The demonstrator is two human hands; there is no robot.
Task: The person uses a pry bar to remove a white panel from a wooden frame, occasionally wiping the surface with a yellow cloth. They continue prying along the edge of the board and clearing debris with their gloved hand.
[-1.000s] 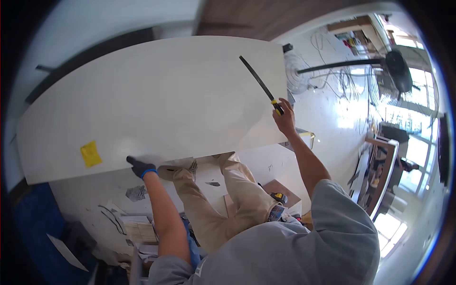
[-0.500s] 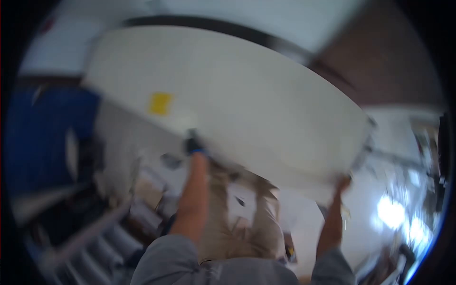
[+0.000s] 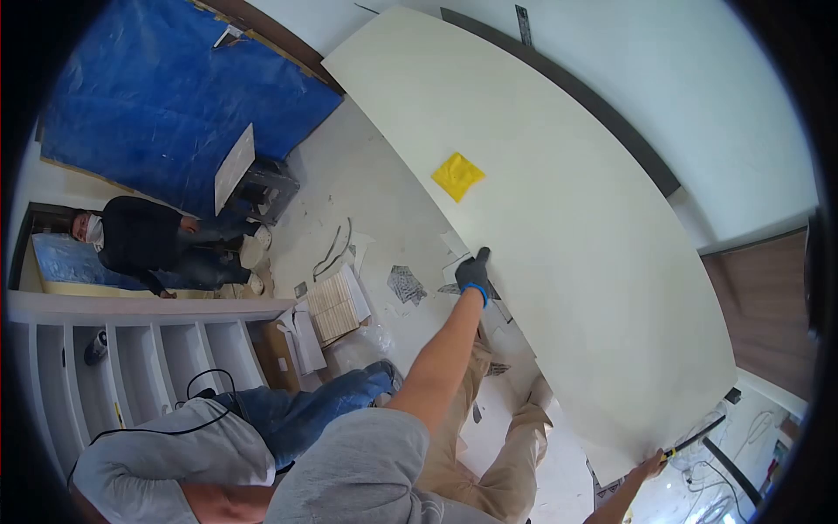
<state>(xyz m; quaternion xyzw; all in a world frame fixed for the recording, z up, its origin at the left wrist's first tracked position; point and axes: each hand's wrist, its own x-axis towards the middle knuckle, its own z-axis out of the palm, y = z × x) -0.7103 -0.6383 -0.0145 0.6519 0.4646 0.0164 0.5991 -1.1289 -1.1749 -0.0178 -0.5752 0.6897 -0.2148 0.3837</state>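
Note:
A large off-white panel (image 3: 567, 210) with a curved far edge stretches diagonally across the view. My left hand (image 3: 474, 269), in a dark glove with a blue cuff, grips its near long edge, the fingertips on the top face. Near the panel's lower right end, my bare right hand (image 3: 650, 465) is closed at the edge, beside a small black and yellow item (image 3: 669, 455); its fingers are partly hidden. A yellow square (image 3: 457, 176) lies on the panel close to my left hand.
Another person in grey (image 3: 175, 441) is close on my left. Someone in dark clothes (image 3: 144, 240) is farther back by blue sheeting (image 3: 175, 96). White shelving (image 3: 140, 362), a cardboard box (image 3: 272, 356) and floor scraps (image 3: 406, 284) are also at left; cables (image 3: 716, 489) lie at lower right.
The view has turned and become sharp. The panel now slants more steeply, and both hands stay at its edge. Two people are now clearly visible at left.

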